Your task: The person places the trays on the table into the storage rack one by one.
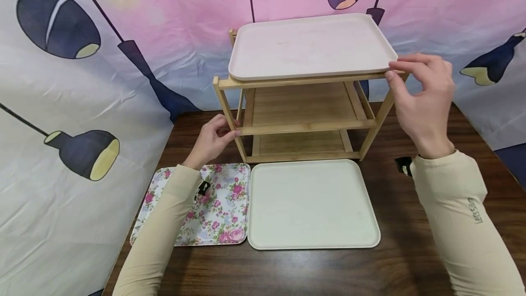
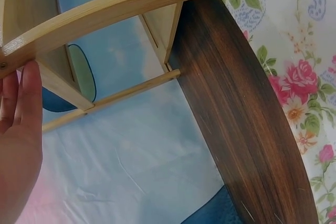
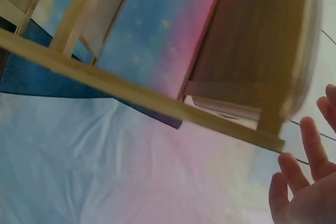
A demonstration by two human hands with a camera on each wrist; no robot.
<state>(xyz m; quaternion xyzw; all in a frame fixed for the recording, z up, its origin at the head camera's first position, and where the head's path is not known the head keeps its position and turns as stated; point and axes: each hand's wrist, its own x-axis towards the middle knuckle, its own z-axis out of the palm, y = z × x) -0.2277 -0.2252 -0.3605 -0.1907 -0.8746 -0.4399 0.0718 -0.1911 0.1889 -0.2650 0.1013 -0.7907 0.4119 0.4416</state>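
Observation:
A three-tier wooden rack (image 1: 304,128) stands on the table, and a pale pinkish-white tray (image 1: 312,47) lies on its top tier. My left hand (image 1: 211,140) grips the rack's front left post at middle-shelf height, thumb in front and fingers partly hidden behind. The left wrist view shows fingers (image 2: 30,90) against the wooden frame. At the tray's front right corner, my right hand (image 1: 429,95) pinches the rim between thumb and index finger. Its other fingers (image 3: 295,174) are spread in the right wrist view, where the pinch itself is out of sight.
In front of the rack lie a floral tray (image 1: 222,204), partly under my left forearm, and a pale green-white tray (image 1: 312,204), side by side on the dark wooden table (image 1: 287,271). Printed fabric (image 1: 197,22) hangs close behind the rack and along both sides.

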